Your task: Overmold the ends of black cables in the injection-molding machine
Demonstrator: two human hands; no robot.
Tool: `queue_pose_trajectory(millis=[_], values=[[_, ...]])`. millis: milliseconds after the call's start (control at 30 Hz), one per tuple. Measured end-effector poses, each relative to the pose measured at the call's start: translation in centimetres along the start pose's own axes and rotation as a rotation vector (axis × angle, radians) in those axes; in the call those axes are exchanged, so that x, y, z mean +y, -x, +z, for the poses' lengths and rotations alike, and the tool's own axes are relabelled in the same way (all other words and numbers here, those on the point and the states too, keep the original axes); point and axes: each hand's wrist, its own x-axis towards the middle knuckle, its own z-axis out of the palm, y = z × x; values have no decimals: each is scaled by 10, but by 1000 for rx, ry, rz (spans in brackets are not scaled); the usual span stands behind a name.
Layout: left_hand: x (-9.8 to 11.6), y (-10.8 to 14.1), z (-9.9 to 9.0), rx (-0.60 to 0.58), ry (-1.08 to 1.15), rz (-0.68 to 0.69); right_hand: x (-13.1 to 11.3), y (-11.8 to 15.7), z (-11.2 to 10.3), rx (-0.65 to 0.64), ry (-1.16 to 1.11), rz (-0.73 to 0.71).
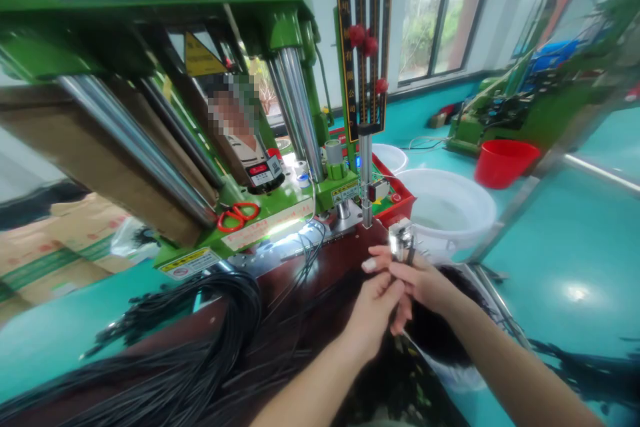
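In the head view my left hand (373, 310) is closed in a pinch, its fingertips meeting my right hand over the front edge of the table. What the left fingers pinch is too small and hidden to make out. My right hand (425, 280) is closed around a small shiny metal tool (401, 239) with dark parts, which points up from the fingers; its exact kind is blurred. Below the hands is a white-rimmed container (440, 320) with dark contents. Black cables (215, 353) lie bundled on the dark red tabletop (335, 267) to the left.
A green press (280, 207) with steel columns stands ahead, red-handled scissors (237, 215) on its bed. To the right are a white tub (445, 213), a red bucket (505, 163) and another green machine (530, 107). Cardboard boxes (60, 247) stand left. A person (245, 140) is behind the press.
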Motion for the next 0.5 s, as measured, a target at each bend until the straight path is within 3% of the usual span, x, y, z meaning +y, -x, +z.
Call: queue_pose_trajectory(millis=[100,233,433,500], values=[[16,-19,0,-3,-134,21,-6,-2,-11,113,-111,-176],[40,-35,-4,-18,-301,44,-14,-2,-18,211,-61,-301],[51,-40,-9,-48,-397,17,-15,-11,-15,85,-108,-313],[50,-41,-10,-58,-419,22,-13,-16,-13,99,-140,-303]])
